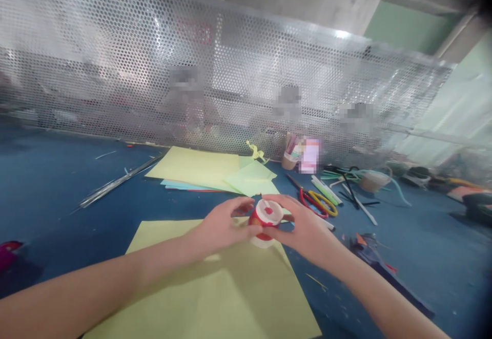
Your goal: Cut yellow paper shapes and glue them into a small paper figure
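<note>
A small red and white round object point(267, 213), like a cup or roll with a red spot on its pale top, is held over the yellow sheet point(215, 288). From the left, my left hand point(226, 224) curves its fingers and thumb against it. On the opposite side my right hand point(302, 226) grips it with the thumb at the front and the fingers behind. The object's lower part is partly covered by both thumbs. The yellow sheet lies flat on the blue table point(115, 206) under my forearms.
Behind lie stacked coloured papers point(200, 167) and a yellow paper cutout point(257, 151). Scissors point(321, 203), markers point(326, 190), a cup of sticks point(291, 157) and pipe cleaners point(349, 180) are at the right. Metallic strips point(115, 183) lie left. A perforated metal screen point(230, 72) stands behind.
</note>
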`<state>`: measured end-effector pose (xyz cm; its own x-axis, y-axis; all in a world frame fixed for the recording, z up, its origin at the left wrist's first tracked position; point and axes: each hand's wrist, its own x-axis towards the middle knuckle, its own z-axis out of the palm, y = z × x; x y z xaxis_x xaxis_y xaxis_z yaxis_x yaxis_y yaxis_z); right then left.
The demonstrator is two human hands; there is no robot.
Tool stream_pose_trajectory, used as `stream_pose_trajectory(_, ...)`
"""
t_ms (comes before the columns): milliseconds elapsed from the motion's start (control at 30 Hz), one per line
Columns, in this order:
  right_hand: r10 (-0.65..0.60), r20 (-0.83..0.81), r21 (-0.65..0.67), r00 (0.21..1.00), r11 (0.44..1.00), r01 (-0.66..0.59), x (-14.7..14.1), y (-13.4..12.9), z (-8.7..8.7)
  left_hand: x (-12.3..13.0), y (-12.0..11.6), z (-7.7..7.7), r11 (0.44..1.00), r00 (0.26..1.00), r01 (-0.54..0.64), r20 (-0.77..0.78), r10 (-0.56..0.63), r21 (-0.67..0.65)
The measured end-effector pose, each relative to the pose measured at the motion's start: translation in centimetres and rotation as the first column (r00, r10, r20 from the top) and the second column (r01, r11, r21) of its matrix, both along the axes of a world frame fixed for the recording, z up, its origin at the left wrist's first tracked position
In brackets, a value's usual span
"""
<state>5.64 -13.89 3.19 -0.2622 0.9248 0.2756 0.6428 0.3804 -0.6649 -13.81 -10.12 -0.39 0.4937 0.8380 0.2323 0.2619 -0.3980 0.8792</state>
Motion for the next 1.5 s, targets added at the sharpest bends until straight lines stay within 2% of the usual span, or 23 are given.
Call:
stream_pose_trajectory(133, -0.008, 0.002, -0.008, 1.0, 1.0, 0.008, 0.1, 0.0, -0.3, 0.8, 0.0, 0.6, 0.996, 0.995, 0.066, -0.079, -0.061, 0.065)
stream_pose_trajectory(300, -0.005, -0.098, -0.077, 0.995, 0.997, -0.002, 1.2, 0.4, -0.5, 1.7, 0.3, 0.7, 0.998, 0.991, 0.04, -0.128, -0.032, 0.058)
stream_pose_trajectory(400, -0.163, -0.193, -0.078, 0.968, 0.986, 0.151, 3.0, 1.3, -0.5, 1.7, 0.4, 0.6, 1.0, 0.99, 0.017, -0.138, -0.016, 0.005)
stream_pose_trajectory(500, -0.356, -0.247, 0.0, 0.901, 0.93, 0.367, 5.3, 2.3, -0.5, 1.6, 0.3, 0.4, 0.999, 0.988, -0.008, -0.152, 0.001, -0.05)
stream_pose_trajectory(667, -0.475, -0.259, 0.048, 0.841, 0.863, 0.503, 7.7, 2.8, -0.3, 1.7, 0.3, 0.0, 0.998, 0.985, -0.018, -0.17, 0.007, -0.063)
stream_pose_trajectory(800, -0.493, -0.25, 0.045, 0.834, 0.854, 0.518, 7.9, 2.6, -0.2, 1.9, 0.4, -0.1, 0.996, 0.988, 0.011, -0.154, -0.024, -0.09)
stream_pose_trajectory(1033, -0.452, -0.253, -0.002, 0.856, 0.885, 0.466, 7.6, 2.6, -0.6, 1.7, 0.4, -0.2, 0.995, 0.988, 0.024, -0.149, -0.038, -0.093)
stream_pose_trajectory(1167, -0.464, -0.272, 0.006, 0.843, 0.875, 0.483, 7.6, 2.5, -0.4, 1.3, 0.7, -0.4, 0.991, 0.997, 0.055, -0.048, -0.061, -0.124)
stream_pose_trajectory(1333, -0.502, -0.311, 0.033, 0.807, 0.843, 0.537, 8.3, 2.4, 0.9, 0.9, 0.6, 0.0, 0.974, 0.988, 0.141, 0.093, -0.126, -0.179)
stream_pose_trajectory(1433, -0.538, -0.367, 0.053, 0.759, 0.803, 0.594, 9.9, 2.0, 2.9, 0.9, 0.3, 0.7, 0.962, 0.978, 0.166, 0.161, -0.133, -0.215)
stream_pose_trajectory(1500, -0.578, -0.313, 0.118, 0.754, 0.764, 0.635, 11.4, 1.6, 4.3, 0.8, 0.1, 0.9, 0.956, 0.968, 0.186, 0.21, -0.138, -0.229)
